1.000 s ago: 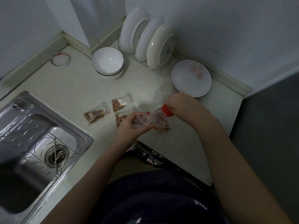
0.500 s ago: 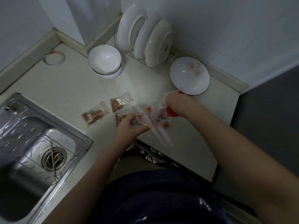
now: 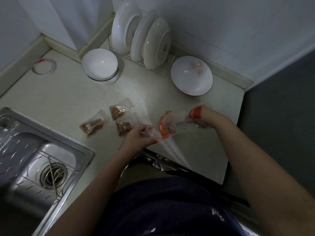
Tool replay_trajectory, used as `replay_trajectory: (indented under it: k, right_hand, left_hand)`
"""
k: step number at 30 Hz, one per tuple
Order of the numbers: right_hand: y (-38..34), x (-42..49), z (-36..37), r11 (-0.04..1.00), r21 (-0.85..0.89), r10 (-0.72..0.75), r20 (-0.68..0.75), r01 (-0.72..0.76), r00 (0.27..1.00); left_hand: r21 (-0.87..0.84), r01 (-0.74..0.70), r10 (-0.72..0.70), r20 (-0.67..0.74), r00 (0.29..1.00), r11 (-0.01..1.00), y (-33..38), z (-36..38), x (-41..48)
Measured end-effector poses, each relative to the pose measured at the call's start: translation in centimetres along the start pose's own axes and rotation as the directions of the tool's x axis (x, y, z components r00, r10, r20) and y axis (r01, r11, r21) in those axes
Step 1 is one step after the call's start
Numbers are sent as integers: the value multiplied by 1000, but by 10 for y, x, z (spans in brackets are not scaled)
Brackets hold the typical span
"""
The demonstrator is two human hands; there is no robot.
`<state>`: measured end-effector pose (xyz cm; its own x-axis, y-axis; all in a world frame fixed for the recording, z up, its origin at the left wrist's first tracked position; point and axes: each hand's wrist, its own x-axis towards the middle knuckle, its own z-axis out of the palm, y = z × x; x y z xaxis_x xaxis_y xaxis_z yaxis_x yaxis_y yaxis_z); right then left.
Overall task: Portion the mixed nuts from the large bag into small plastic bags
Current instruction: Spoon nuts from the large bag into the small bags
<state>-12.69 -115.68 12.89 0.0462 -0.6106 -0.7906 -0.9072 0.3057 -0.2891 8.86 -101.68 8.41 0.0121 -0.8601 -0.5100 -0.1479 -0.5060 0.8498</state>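
Observation:
My right hand [image 3: 203, 119] grips the large clear bag with red and orange print [image 3: 172, 124], stretched out above the counter. Left of it, my left hand [image 3: 139, 137] pinches a small clear plastic bag [image 3: 150, 132] at the large bag's orange edge. Three small bags filled with brown nuts lie on the counter: one at the left [image 3: 92, 126], one further back [image 3: 118, 111], one right beside my left hand [image 3: 123, 127]. What lies inside the large bag is blurred.
A steel sink [image 3: 34, 159] with a wire rack fills the left. A white bowl [image 3: 99, 65], upright plates in a dish rack [image 3: 141, 40] and a white plate [image 3: 191, 75] stand at the back. A tape ring [image 3: 44, 66] lies far left. The counter edge [image 3: 170, 160] runs just below my hands.
My right hand has moved right and away from my left, pulling the large bag out sideways. My left hand stays near the filled bags with the small bag.

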Motion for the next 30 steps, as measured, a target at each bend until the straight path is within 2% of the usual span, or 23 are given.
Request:
replay_trajectory:
  k: [2,6,9,13,17,21,24,30]
  right_hand:
    - [12,-6,3,968,250,35,9,-36,999]
    - [30,-13,12,874,486,-4,53,-22,999]
    - [35,-20,16,799,600,-9,76,-39,997]
    - [44,-30,17,705,707,-21,85,-46,996]
    - [54,-45,11,642,767,-61,44,6,997]
    - [64,-60,0,602,791,16,-146,107,989]
    - [71,-68,-13,549,827,65,-185,120,981]
    - [73,-89,-38,560,787,84,-364,258,928]
  left_hand:
    - [10,25,-26,64,998,1000,-3,2,2]
    - [20,6,-9,156,988,1000,-3,9,5]
    - [4,-10,9,134,991,1000,-1,13,6]
    - [-100,29,-18,106,994,995,2,12,8]
    - [-87,64,-54,114,992,994,6,15,13]
    - [-81,81,-68,152,986,993,6,20,16]
    - [-80,90,-76,164,983,993,6,24,19]
    - [-37,91,-84,169,982,995,4,35,28]
